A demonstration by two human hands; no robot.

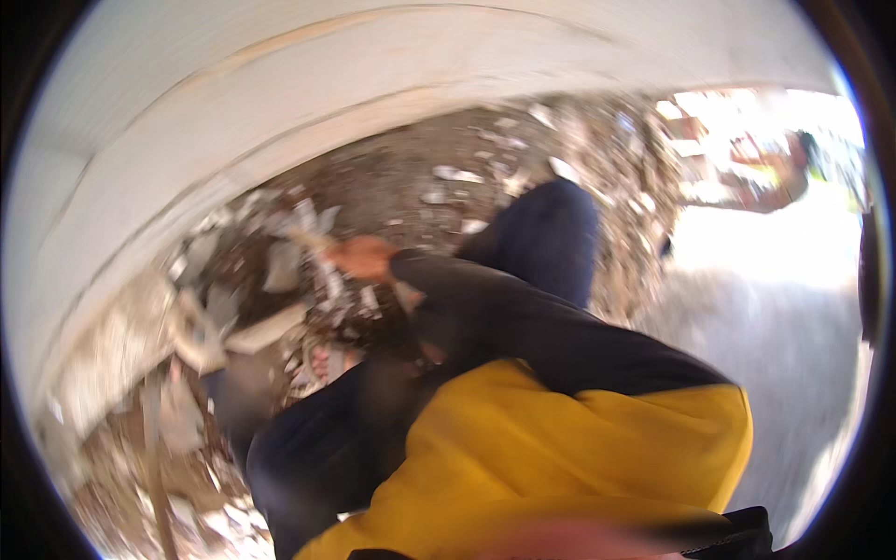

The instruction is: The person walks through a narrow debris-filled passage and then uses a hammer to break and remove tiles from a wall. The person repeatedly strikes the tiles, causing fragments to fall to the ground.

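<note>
Yellow sleeve (pixel 560 448) nearest — right hand (pixel 362 259) stretched over rubble (pixel 252 299).

Right arm in dark sleeve stretched forward, right hand (pixel 362 259) blurred — grip unclear, left hand out of view

Bare dirt ground (pixel 392 182) lies strewn with pale broken rubble pieces (pixel 280 266) beside a white wall (pixel 233 103).
</note>
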